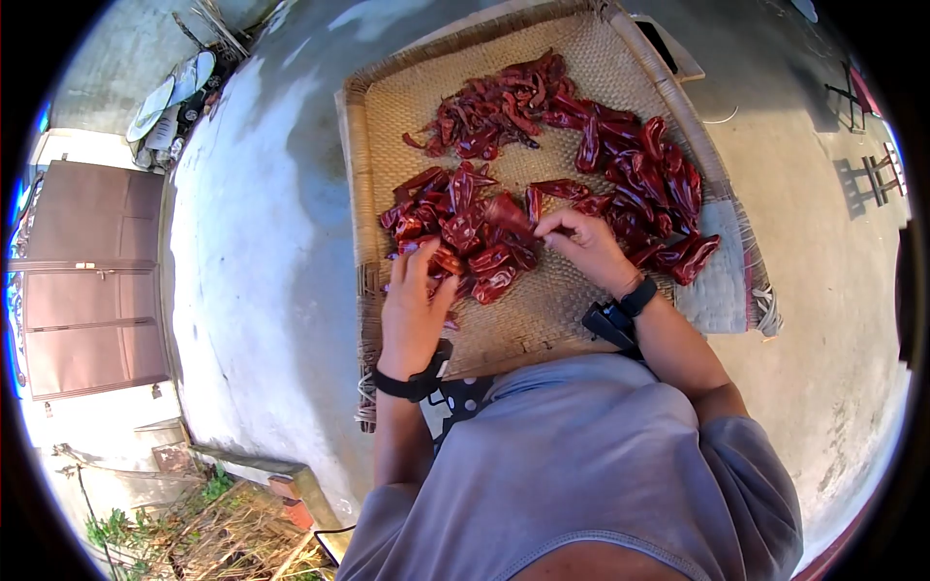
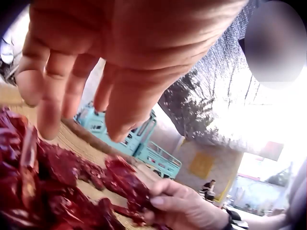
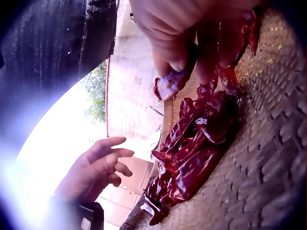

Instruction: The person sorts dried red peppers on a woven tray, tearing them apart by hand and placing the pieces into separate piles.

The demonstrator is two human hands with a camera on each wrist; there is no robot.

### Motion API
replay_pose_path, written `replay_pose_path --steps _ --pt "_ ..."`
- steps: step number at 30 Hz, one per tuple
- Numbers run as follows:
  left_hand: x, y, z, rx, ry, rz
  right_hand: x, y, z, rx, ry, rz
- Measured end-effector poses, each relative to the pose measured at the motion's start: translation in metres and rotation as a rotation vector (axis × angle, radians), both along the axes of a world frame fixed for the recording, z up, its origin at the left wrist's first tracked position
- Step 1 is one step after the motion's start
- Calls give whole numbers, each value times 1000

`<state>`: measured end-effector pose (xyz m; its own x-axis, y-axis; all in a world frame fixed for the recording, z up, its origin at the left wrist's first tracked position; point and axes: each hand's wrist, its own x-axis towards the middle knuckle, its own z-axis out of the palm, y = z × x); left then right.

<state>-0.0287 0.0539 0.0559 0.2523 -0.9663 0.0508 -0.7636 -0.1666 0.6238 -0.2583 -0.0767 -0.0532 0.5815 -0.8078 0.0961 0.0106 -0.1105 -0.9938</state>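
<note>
Dried red chili peppers lie in heaps on a woven tray (image 1: 562, 324). My right hand (image 1: 593, 254) pinches one chili pepper (image 1: 508, 215) by its end, between thumb and fingers. From the left wrist view, that chili (image 2: 127, 184) reaches out from the fingertips above the others. My left hand (image 1: 413, 315) hovers at the near edge of the left heap of chilies (image 1: 465, 223), fingers spread and loosely bent, nothing in them. The right wrist view shows this left hand (image 3: 98, 167) apart from the chilies beside it.
A heap of smaller, shrivelled chilies (image 1: 499, 102) lies toward the tray's far side, and glossy chilies (image 1: 649, 174) spread along its right. A dark flat object (image 1: 655, 45) lies past the far right corner. Brown metal doors (image 1: 92, 281) stand off to the left across the concrete floor.
</note>
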Motion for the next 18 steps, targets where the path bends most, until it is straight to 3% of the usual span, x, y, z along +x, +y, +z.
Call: replay_pose_path --steps 4,5,6,8,14,18 --pt "-33 -20 -5 -94 141 -130 1 5 5 180 -84 311" --pt "-29 -23 -15 -128 57 -205 -1 3 1 149 -96 352" --pt "-29 -28 -17 -161 -28 -279 -1 4 2 173 -120 326" --pt "-35 -26 -13 -77 46 -176 -1 6 5 221 -168 277" --pt "-7 -9 -5 -30 20 -59 -10 -7 6 -660 431 -447" --pt "28 13 -3 94 -87 29 -9 -11 0 -788 683 -588"
